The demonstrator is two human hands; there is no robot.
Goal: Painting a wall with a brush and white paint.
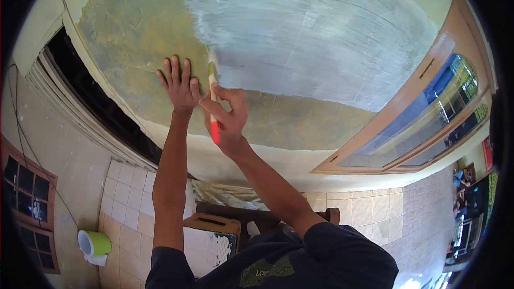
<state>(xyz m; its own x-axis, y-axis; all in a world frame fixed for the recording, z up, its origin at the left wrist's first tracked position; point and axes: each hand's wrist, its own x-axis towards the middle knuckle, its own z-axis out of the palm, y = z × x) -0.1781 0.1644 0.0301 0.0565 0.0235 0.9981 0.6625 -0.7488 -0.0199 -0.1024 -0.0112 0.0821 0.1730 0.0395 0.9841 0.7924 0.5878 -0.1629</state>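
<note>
My left hand (pixel 181 83) lies open on the olive, mottled wall (pixel 123 43), fingers spread and pointing up. Just to its right, my right hand (pixel 227 120) grips a paintbrush (pixel 214 131) with a pale wooden handle and a red end, held upright. Its bristles touch the wall at the lower left edge of a large patch of whitish-blue paint (pixel 310 32) with streaky brush strokes. Olive surface shows below and to the left of that patch.
A wood-framed window (pixel 401 123) is at right, a dark opening (pixel 91 88) at left. Below lie a tiled floor (pixel 369 208), a paint-smeared board (pixel 206 251) beside a low dark wooden piece, and a green bucket (pixel 99 242). Wires (pixel 37 163) hang on the left wall.
</note>
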